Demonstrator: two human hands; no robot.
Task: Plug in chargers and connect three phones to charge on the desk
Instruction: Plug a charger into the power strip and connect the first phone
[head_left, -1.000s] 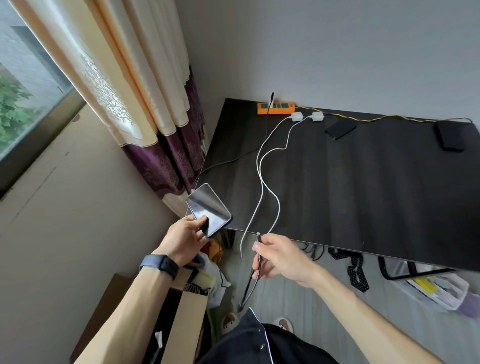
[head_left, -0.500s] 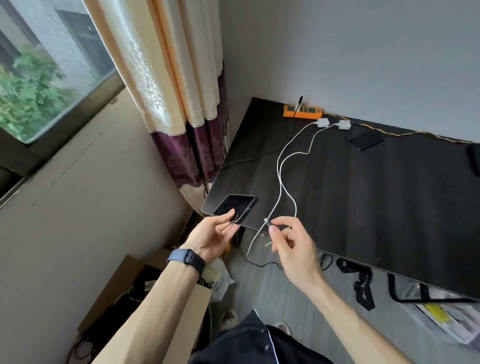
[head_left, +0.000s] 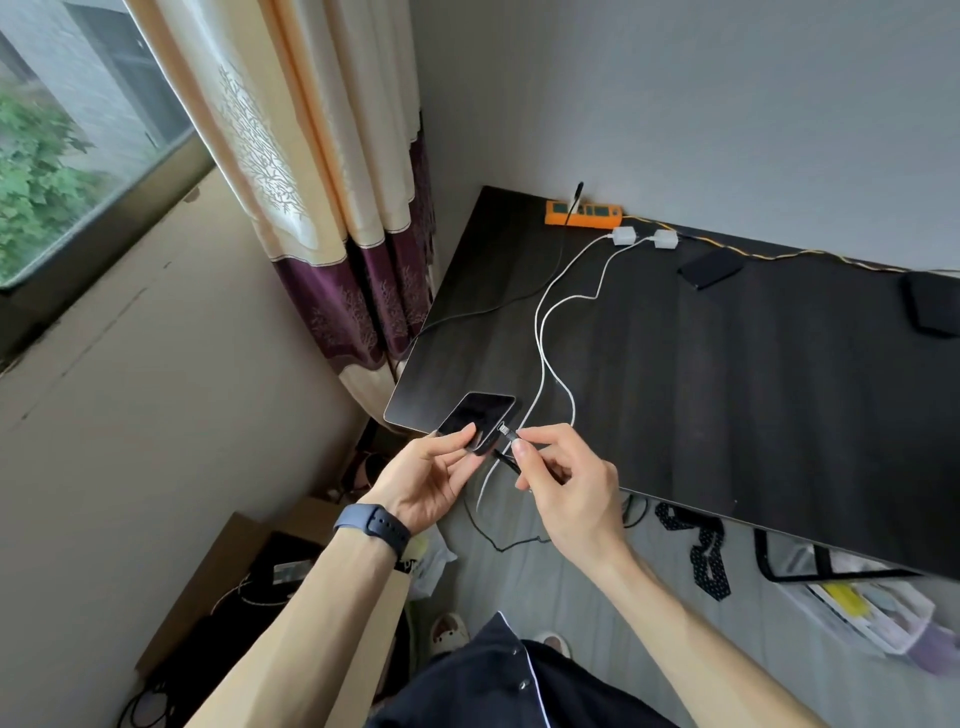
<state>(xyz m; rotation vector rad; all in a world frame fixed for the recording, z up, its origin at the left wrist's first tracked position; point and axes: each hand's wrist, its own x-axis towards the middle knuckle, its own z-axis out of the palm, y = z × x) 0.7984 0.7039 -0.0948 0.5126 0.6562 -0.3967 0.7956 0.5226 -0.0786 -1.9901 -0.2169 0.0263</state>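
Observation:
My left hand (head_left: 426, 478) holds a black phone (head_left: 478, 420) screen up over the near left corner of the dark desk (head_left: 727, 405). My right hand (head_left: 566, 478) pinches the plug of a dark charging cable (head_left: 506, 432) right at the phone's lower edge. Two white cables (head_left: 540, 353) run back across the desk to two white chargers (head_left: 623, 235) beside an orange power strip (head_left: 582, 214) at the wall. A second black phone (head_left: 710, 268) lies near the chargers. Another dark device (head_left: 932, 306) lies at the far right.
A cream and purple curtain (head_left: 332, 218) hangs left of the desk beside a window. Cardboard boxes (head_left: 234, 571) stand on the floor at lower left. A plastic bin (head_left: 862, 613) and a patterned cloth (head_left: 701, 551) lie under the desk's front edge.
Both hands have come together over the desk corner. The phone was turned flatter, and the cable plug in my right hand moved up to the phone's edge.

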